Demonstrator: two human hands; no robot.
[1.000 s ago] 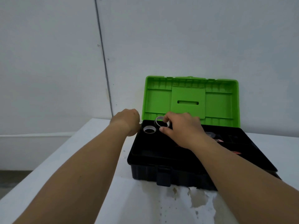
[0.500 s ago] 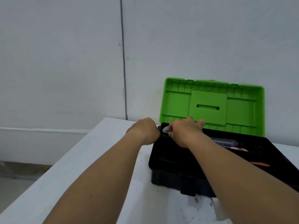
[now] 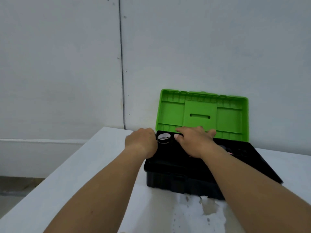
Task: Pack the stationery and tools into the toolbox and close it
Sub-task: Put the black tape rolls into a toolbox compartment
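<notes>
A black toolbox [image 3: 170, 180] stands on the white table with its green lid [image 3: 202, 113] raised against the wall. In its back left corner lies a roll of tape [image 3: 164, 138], black outside and white inside. My left hand [image 3: 142, 142] rests curled against the box's left rim, just left of the roll. My right hand [image 3: 195, 140] hovers over the tray right of the roll, fingers spread toward the lid, holding nothing that I can see. A few small items [image 3: 230, 151] lie in the tray's right part, mostly hidden by my right arm.
The white table [image 3: 94, 174] has its left edge running diagonally, with the floor [image 3: 15, 187] beyond it. Chipped, stained paint [image 3: 202, 209] marks the tabletop in front of the box. The wall stands directly behind the lid.
My right hand has let go of the roll and moved right, fingers spreading toward the lid. The roll now lies uncovered in the corner. The view has shifted.
</notes>
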